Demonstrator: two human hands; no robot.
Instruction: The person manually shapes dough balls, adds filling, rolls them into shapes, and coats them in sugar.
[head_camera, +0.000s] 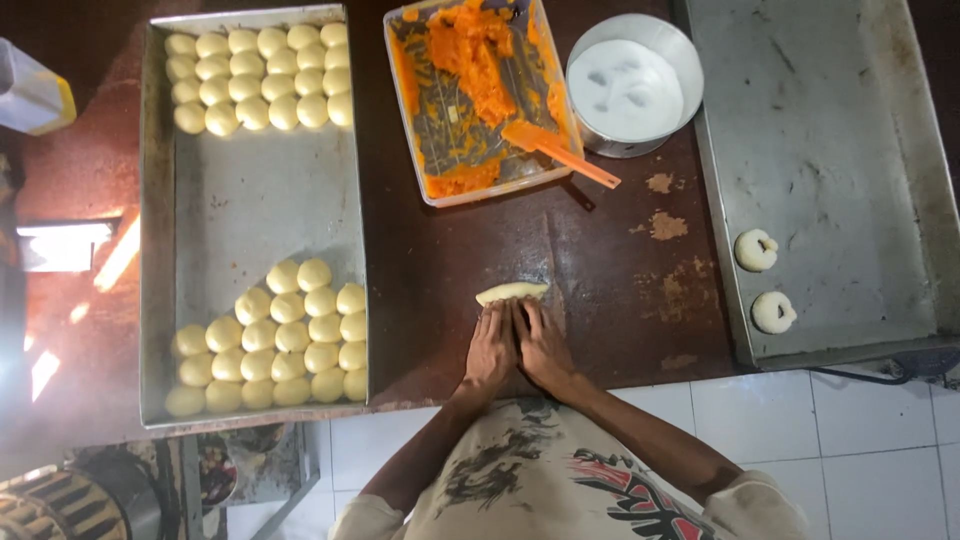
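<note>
From the head camera: pale elongated dough roll (511, 292) lying on the dark brown worktop (600, 290), long axis left to right, tapered right end tilted slightly upward. Left hand (490, 350) and right hand (543, 348) side by side, flat and open, fingertips at the roll's near edge, gripping nothing.

A single head-worn camera looks almost straight down from above the person's chest onto the dark tabletop (600, 270), at arm's length, trays filling both sides.
</note>
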